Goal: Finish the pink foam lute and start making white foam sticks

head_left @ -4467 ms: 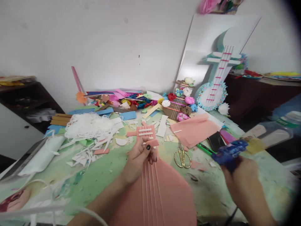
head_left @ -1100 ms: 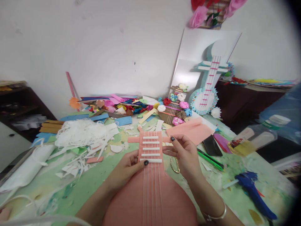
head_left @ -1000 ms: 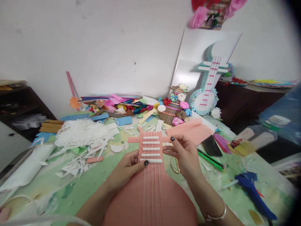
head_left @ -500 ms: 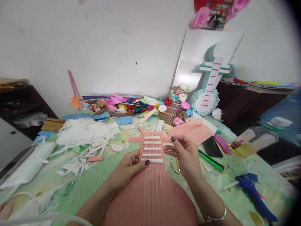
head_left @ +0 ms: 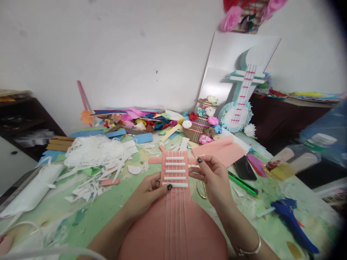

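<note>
Through the head view, I see the pink guitar shape low in the middle, over the green counter, with its bottom end cut off by the edge of my view. Thin white strings run down its front, and five white bars lie across them near the top.

My left hand grips the side of the neck, fingers curled at the edge and thumb at the left end of the lowest bar. My right hand pinches the pink side strip that sticks out from the neck. Gold scissors peek out between the neck and that hand.

To the right I see a green knife, a black phone, a bottle lying tilted and a blue glue gun. Just behind the right hand is a pink sheet. To the left sits a messy heap of white string. At the back, a blue and white guitar leans near a brown one with paper flowers.
</note>
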Demonstrator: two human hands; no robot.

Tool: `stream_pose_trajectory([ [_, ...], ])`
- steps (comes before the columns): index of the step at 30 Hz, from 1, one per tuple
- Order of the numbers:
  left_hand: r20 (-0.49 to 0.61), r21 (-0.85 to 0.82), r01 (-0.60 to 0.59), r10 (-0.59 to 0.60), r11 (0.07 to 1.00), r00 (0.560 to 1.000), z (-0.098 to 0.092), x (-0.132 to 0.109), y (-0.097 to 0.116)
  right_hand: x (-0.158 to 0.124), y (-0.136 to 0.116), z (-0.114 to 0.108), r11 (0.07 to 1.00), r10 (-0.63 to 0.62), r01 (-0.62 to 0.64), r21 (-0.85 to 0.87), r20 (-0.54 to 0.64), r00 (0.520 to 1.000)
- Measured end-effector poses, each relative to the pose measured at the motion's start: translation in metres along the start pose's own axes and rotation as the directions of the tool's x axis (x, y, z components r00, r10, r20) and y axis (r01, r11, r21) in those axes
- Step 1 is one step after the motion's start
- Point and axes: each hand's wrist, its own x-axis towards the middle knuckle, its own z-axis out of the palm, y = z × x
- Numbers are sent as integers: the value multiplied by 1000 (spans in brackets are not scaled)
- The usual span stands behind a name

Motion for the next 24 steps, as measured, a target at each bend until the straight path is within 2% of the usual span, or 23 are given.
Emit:
stream_pose_trajectory([
  [14, 7, 6, -13, 13, 1000, 1000, 2, 0, 1, 0, 0, 0, 1000, -2, 2, -8, -3, 1000],
  [24, 12, 72, -45, 44, 996, 999, 5, 0, 5, 0, 2, -1, 1000, -8, 8, -16, -15, 1000],
])
